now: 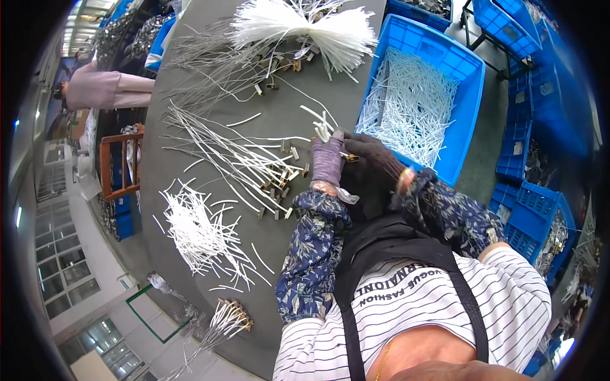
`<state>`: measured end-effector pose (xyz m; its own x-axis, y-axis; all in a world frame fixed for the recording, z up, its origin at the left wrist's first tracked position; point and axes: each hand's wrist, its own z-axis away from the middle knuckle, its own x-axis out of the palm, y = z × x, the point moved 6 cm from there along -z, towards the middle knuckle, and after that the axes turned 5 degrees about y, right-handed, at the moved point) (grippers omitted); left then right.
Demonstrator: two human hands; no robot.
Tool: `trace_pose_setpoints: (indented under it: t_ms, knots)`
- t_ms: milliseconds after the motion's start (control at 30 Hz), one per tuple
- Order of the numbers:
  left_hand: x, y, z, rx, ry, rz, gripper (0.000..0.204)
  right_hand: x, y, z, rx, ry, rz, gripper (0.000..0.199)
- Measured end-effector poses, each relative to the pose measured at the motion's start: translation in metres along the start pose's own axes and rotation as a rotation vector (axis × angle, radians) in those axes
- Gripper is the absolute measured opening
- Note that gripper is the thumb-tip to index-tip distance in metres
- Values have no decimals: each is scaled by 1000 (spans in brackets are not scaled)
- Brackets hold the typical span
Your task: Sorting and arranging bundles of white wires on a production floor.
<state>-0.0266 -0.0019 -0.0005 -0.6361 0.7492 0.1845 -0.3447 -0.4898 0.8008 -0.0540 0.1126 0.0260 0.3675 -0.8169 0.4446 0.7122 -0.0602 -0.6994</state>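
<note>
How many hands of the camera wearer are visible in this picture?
2: the left hand, purple-covered, holding white tubes; the right hand, dark-gloved, beside the blue bin.

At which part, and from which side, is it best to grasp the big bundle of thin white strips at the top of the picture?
Probably at the narrow waist of the big bundle of thin white strips, from above: it is gathered there and fans out to both sides, while small gold metal pieces lie close on its near side.
</note>
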Motion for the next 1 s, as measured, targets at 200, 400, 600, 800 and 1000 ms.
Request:
trace_pose_setpoints:
  t_ms: [200, 400, 600, 800, 1000]
  knots:
    - [-47, 23, 12, 240, 284, 21, 23, -13, 32, -29, -14, 102, 158, 23]
    - [-43, -26, -10, -95, -179, 778, 26, -7, 26, 85, -983, -645, 1238, 21]
    - [-45, 3, -11, 39, 152, 647, 24, -256, 116, 165, 445, -45, 1215, 21]
    - [-99, 99, -4, 374, 212, 517, 25, -266, 110, 192, 543, 222, 877, 22]
    - [-114, 135, 7, 428, 218, 457, 24, -260, 101, 180, 519, 197, 922, 21]
